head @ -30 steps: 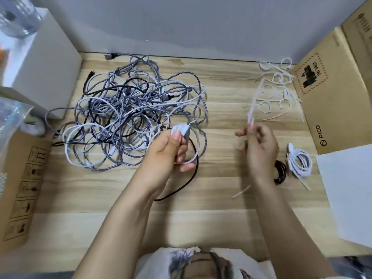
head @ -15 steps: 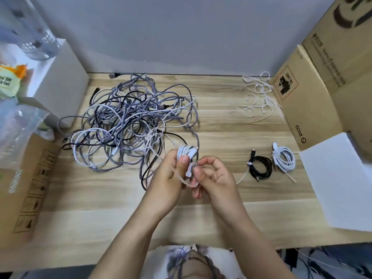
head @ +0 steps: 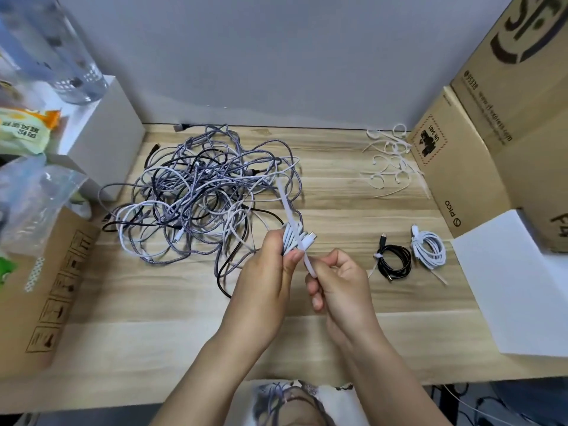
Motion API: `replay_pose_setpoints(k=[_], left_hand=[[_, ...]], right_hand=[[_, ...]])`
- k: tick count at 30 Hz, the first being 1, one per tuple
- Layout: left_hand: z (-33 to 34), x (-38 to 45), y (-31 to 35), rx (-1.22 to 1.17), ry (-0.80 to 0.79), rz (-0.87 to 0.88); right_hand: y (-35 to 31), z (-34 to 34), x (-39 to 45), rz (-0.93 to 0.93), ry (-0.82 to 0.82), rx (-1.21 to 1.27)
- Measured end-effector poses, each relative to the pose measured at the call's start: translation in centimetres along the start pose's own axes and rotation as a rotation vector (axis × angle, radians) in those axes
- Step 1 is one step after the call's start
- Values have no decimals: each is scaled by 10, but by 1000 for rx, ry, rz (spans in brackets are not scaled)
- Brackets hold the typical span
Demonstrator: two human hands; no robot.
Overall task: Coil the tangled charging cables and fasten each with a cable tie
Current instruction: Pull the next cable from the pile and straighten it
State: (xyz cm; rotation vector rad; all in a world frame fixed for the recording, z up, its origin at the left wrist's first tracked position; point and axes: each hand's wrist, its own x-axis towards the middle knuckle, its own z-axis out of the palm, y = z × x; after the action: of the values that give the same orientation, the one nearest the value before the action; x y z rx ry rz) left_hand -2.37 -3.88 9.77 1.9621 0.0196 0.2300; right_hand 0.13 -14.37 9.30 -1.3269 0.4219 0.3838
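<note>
My left hand grips a small coil of white cable above the table's middle, its plug sticking out to the right. A white cable tie runs over the coil; my right hand pinches its lower end just beside the left thumb. A big tangle of grey, white and black cables lies at the back left. A tied black coil and a tied white coil lie to the right. Loose white cable ties are heaped at the back right.
Cardboard boxes stand along the right, with a white sheet in front of them. On the left stand a white box, a plastic bag and a brown carton. The wooden table reaches its front edge near me.
My right hand brought a cable tie from the back right to the coil in my left hand. The tie now lies over the coil, its free end pointing away.
</note>
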Motion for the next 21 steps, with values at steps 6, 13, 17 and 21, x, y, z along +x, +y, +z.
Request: replay_pose_setpoints(k=[6,13,17,21], left_hand=[[-2,1,-4,8,12,8],[-10,7,-1,22,56,-40],[-4,4,-1,23,-24,-41],[-6,4,-2,-56,-114,-41]], right_hand=[[-7,4,-13,112,-79,113],[-12,9,-33,209,-202,213],[-13,14,-31,224,-167,255],[-14,10,-26,232,-151,234]])
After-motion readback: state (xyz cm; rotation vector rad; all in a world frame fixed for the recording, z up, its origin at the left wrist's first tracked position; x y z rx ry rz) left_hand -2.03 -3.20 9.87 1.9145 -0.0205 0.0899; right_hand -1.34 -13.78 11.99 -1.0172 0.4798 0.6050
